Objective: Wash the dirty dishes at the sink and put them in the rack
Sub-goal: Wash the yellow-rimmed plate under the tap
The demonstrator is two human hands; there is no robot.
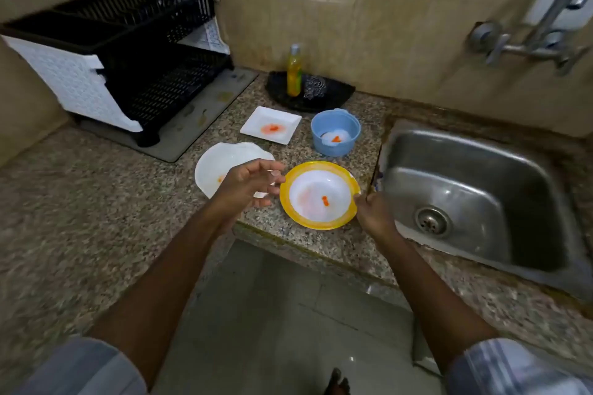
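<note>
Reaching in from both sides, your hands bracket the yellow bowl (319, 195), and that bowl is the dish the next move turns on. Your right hand (373, 213) is the nearer one: its fingers (362, 199) sit at the bowl's right rim, curled and apparently pinching the edge, though the blur there keeps you from being sure the grip is closed. Your left hand (248, 184) hovers just off the bowl's left rim with its fingers (272, 167) loosely spread and holding nothing; they hang above the white plate (213, 163), which lies under and behind that hand. The bowl is round, so it has no long axis to line up with; what matters is that it sits between your two sets of fingers on the table (96, 202), close to the near edge, with an orange scrap and a smear inside. The sink (475, 189) lies to the right of your right fingers, just beyond the bowl, so the carry looks like a short sideways one, and the right hand seems best placed to lead it. Farther from your fingers stand the square plate (271, 125) and the blue bowl (335, 131), both soiled. The rack (128, 51) stands well off to the left of your left fingers, holding no dishes that you can see; nothing looks washed yet.
</note>
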